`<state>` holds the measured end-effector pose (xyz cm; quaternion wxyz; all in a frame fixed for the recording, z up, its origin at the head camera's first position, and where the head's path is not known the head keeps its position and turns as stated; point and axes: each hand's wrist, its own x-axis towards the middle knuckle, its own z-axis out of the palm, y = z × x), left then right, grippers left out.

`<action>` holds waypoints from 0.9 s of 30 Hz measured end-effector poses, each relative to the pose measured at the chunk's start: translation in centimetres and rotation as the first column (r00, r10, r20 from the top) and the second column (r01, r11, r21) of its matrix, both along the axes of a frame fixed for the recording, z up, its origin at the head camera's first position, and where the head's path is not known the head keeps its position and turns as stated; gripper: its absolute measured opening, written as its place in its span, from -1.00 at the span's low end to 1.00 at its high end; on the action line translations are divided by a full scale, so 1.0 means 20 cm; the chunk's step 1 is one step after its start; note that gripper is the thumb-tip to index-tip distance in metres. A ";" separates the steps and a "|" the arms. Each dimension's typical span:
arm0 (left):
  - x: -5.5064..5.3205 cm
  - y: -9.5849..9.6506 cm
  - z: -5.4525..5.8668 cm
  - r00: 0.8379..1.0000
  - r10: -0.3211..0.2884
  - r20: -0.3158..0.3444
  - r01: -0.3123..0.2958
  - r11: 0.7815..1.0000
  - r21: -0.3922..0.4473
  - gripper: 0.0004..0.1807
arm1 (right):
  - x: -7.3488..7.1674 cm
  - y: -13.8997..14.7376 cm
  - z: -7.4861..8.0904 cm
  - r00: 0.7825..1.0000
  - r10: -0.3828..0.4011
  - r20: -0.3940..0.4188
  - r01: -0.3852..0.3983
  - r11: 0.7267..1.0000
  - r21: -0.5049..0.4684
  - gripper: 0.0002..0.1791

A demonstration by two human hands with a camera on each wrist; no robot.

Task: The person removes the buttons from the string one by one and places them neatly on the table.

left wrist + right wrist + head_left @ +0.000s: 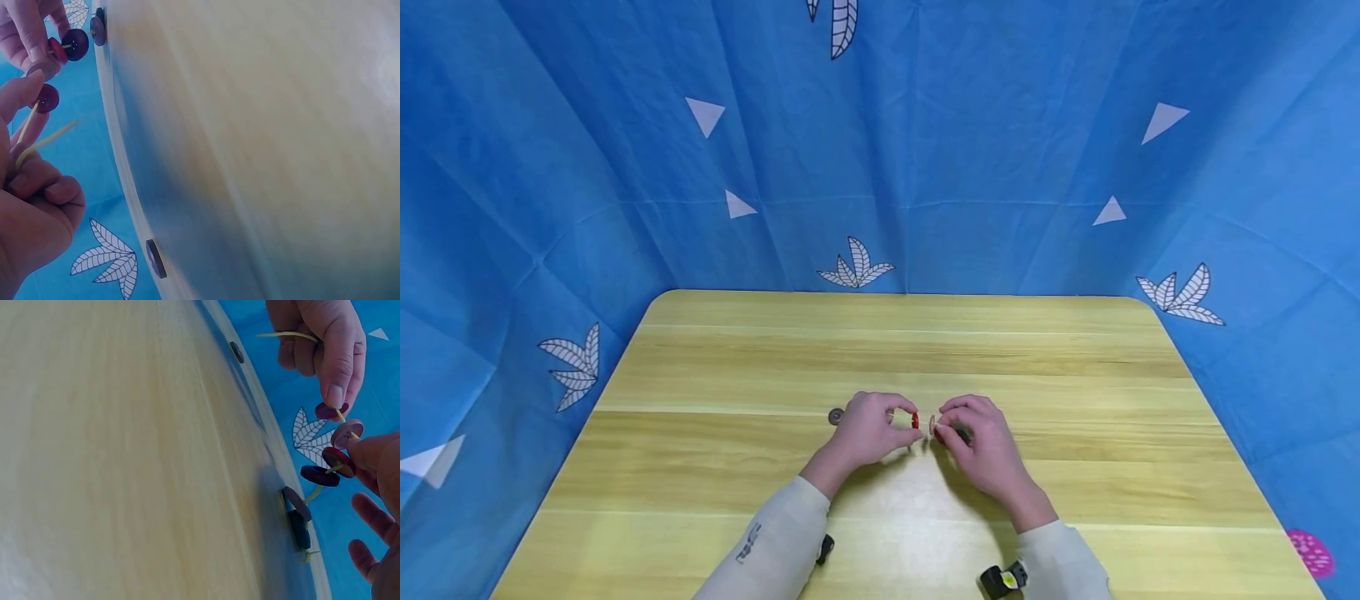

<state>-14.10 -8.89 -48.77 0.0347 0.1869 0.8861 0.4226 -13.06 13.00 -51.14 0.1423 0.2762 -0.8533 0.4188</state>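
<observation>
My left hand pinches a red button between thumb and finger. Its lower fingers curl over a yellow string, whose free end sticks out. Just to the right, my right hand pinches a pinkish button with the string running through it. The two pinched buttons are close but apart. Below the right fingertips, a dark red button, a dark button, a brown button and a black button hang threaded on the string, the lowest at the tabletop.
A loose grey button lies flat on the wooden table, left of my left hand. Blue patterned cloth hangs behind the table and along both sides. Black wrist cameras sit by the sleeves.
</observation>
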 end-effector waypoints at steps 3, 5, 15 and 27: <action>0.00 0.00 0.01 1.000 0.002 0.022 -0.002 1.000 -0.004 -0.65 | -0.01 0.00 -0.01 1.000 0.007 -0.004 -0.007 1.000 -0.007 -0.86; 0.01 -0.01 0.01 0.999 0.005 0.033 -0.004 1.000 -0.007 -0.66 | -0.01 0.00 -0.01 1.000 0.010 -0.010 -0.010 1.000 -0.010 -0.87; 0.01 -0.01 0.02 0.997 0.027 0.071 -0.028 1.000 0.003 -0.67 | -0.02 0.00 -0.03 1.000 0.019 0.010 -0.019 0.999 -0.050 -0.84; 0.02 -0.01 0.02 0.996 0.059 0.062 -0.057 0.998 -0.030 -0.66 | -0.01 0.00 -0.04 0.999 0.023 0.050 -0.018 0.996 -0.089 -0.82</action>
